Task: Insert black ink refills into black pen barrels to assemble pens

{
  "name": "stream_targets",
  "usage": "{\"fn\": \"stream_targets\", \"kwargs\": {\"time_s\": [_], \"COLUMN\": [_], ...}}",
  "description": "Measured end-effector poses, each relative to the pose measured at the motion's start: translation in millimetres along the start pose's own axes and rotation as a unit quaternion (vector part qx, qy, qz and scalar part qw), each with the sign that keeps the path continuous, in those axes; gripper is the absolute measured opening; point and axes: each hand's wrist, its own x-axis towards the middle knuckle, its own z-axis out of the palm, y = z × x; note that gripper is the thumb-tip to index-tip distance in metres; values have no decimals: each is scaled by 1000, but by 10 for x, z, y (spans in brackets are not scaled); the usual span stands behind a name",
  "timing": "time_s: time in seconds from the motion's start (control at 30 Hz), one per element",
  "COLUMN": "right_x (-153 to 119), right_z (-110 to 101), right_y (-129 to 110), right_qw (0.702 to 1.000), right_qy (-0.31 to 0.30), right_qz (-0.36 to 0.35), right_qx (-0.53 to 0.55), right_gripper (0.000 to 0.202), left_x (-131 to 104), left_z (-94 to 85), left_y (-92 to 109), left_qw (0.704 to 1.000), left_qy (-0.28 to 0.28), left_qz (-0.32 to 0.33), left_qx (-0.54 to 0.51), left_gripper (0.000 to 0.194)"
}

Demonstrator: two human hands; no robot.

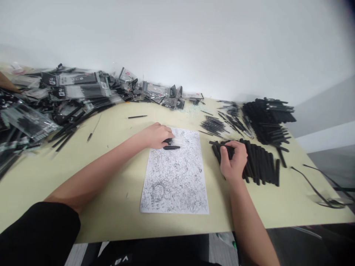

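My left hand rests palm down at the top left of a scribbled sheet of paper. Its fingers curl over a few dark pens with pale, blurred ends. A short black pen piece lies on the paper just below the fingertips. My right hand is closed, thumb against fingers, on a slim black pen that points left. Beneath and beside that hand spreads a row of black pens, partly hidden by it.
Packaged pens heap along the table's left and back. Thin pen refills lie beyond the right hand, near a stack of black pens. Eyeglasses rest at the right edge. A single pen lies behind the left hand.
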Motion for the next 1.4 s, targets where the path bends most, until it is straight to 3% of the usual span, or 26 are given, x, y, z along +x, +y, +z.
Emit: {"fn": "stream_targets", "kwargs": {"time_s": [0.43, 0.67, 0.87, 1.17, 1.4], "right_x": [-4, -4, -1, -15, -25], "right_z": [9, 4, 6, 31, 47], "right_y": [17, -5, -9, -25, -28], "right_qw": [1000, 1000, 1000, 998, 998], "right_qy": [2, -17, -27, -53, -59], "right_qz": [-3, 3, -4, -1, -9], "right_qx": [-3, 6, 8, 17, 22], "right_gripper": [25, 25, 25, 26, 25], "left_x": [42, 64, 64, 51, 41], "left_z": [-72, -60, -78, -80, -167], "left_y": [162, 249, 251, 230, 295], "left_qw": [998, 996, 997, 998, 999], "left_qy": [-42, -35, -47, -17, -33], "left_qz": [3, 11, 8, 10, -32], "left_qx": [48, 83, 56, 57, 26], "left_gripper": [19, 26, 28, 30, 32]}}
